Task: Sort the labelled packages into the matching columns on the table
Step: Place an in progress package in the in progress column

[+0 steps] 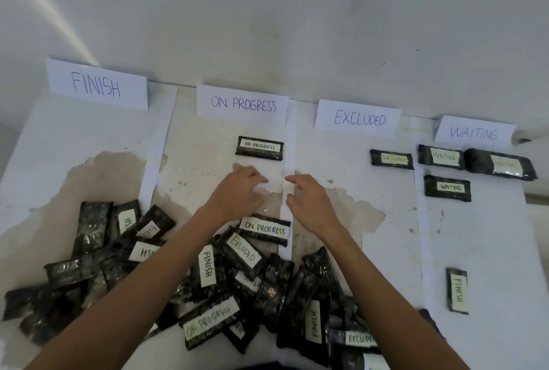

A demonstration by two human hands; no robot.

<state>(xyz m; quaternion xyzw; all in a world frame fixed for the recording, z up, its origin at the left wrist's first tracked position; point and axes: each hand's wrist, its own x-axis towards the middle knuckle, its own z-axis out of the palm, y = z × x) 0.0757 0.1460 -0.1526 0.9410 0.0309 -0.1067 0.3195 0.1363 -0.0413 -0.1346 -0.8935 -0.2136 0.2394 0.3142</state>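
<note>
Head view: the pile of packages (273, 289) sprawls across the bottom of the frame, black wrappers overlapping at all angles, with white labels reading FINISH, EXCLUDED or ON PROGRESS where they face up. At the pile's upper edge a near ON PROGRESS package (264, 228) lies label up, just below my hands. My left grip (237, 191) hovers at mid-frame, fingers loose, holding nothing. My right grip (309, 203) is just beside it, fingers spread, also holding nothing.

Further up, a far ON PROGRESS package (259, 147) lies under the ON PROGRESS sign (242, 104). To the right, an EXCLUDED package (392, 159) lies under the EXCLUDED sign (358, 118). Three WAITING packages (447, 188) cluster under the WAITING sign (474, 132); one label is too blurred to read. A lone FINISH package (457, 291) lies lower in that same right-hand column. The FINISH sign (96, 84) stands at upper left. The counter (386, 265) is white with brown stains.
</note>
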